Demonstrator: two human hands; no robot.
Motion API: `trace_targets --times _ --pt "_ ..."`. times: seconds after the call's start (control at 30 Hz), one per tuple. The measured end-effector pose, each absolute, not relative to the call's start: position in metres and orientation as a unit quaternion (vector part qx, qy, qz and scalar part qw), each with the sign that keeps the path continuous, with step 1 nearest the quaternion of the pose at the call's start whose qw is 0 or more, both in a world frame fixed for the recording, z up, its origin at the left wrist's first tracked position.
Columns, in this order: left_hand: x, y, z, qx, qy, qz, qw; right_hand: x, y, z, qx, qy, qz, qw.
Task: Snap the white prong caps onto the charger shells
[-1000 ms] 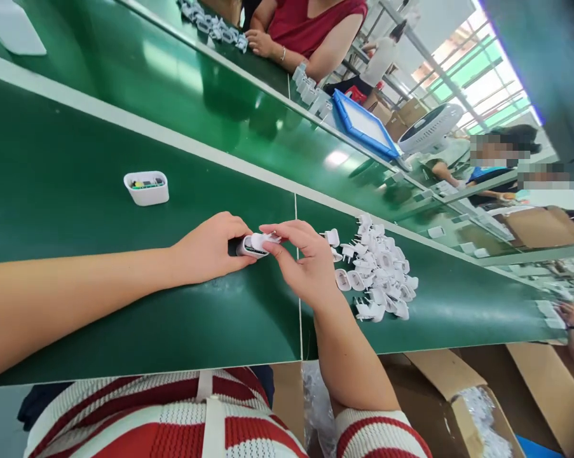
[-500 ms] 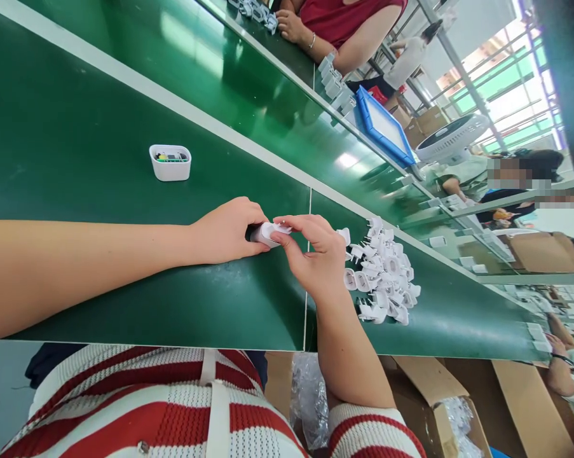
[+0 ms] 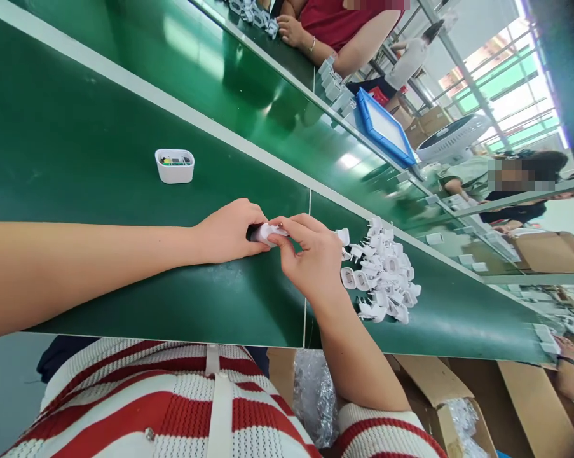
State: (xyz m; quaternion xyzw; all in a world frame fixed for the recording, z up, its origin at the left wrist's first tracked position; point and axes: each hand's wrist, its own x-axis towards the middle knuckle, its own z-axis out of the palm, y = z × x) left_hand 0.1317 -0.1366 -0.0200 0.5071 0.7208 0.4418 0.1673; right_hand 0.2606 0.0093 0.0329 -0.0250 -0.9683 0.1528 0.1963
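Note:
My left hand [image 3: 227, 234] is closed around a white plastic charger housing [image 3: 259, 234], its fingers hiding most of it. My right hand [image 3: 314, 254] pinches a white plug cap [image 3: 277, 231] between thumb and fingers at the housing's right end. The two parts touch; how deep the cap sits in the housing is hidden by my fingers. Up and to the left, another white charger housing [image 3: 175, 173] stands with its opening up, a circuit board showing inside. Just right of my right hand lies a heap of white plug caps [image 3: 386, 273], some with prongs showing.
Beyond a pale strip [image 3: 248, 143] runs a glossy green surface with a blue-framed tray [image 3: 386, 130] on its far side. Co-workers sit across and to the right, one in a red top [image 3: 329, 25]. Cardboard boxes [image 3: 439, 388] and plastic bags [image 3: 315, 394] are below the table edge.
My right hand has shifted slightly left, its fingers closer over the end of the housing. My left hand keeps its hold. The view has tilted a little.

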Motion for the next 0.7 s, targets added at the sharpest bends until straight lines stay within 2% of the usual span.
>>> trace_targets --times 0.17,0.3,0.5,0.53,0.57,0.63,0.7 --pt "0.134 -0.137 -0.021 0.501 0.728 0.443 0.152 0.260 0.010 0.036 -0.031 -0.974 0.161 0.156" --pt "0.135 -0.139 -0.015 0.503 0.729 0.437 0.154 0.260 0.004 0.030 -0.065 -0.971 0.166 0.158" --pt "0.146 -0.144 0.014 0.507 0.752 0.396 0.142 0.267 0.026 0.033 -0.113 -0.915 0.362 0.135" --pt "0.145 -0.145 0.022 0.500 0.759 0.395 0.137 0.272 0.037 0.036 -0.129 -0.913 0.365 0.132" --pt "0.143 -0.146 0.032 0.490 0.766 0.396 0.127 0.277 0.050 0.040 -0.153 -0.920 0.336 0.131" --pt "0.131 -0.150 0.051 0.468 0.777 0.409 0.097 0.288 0.077 0.046 -0.232 -0.947 0.192 0.113" --pt "0.105 -0.154 0.069 0.432 0.791 0.431 0.050 0.296 0.101 0.048 -0.301 -0.950 0.066 0.047"
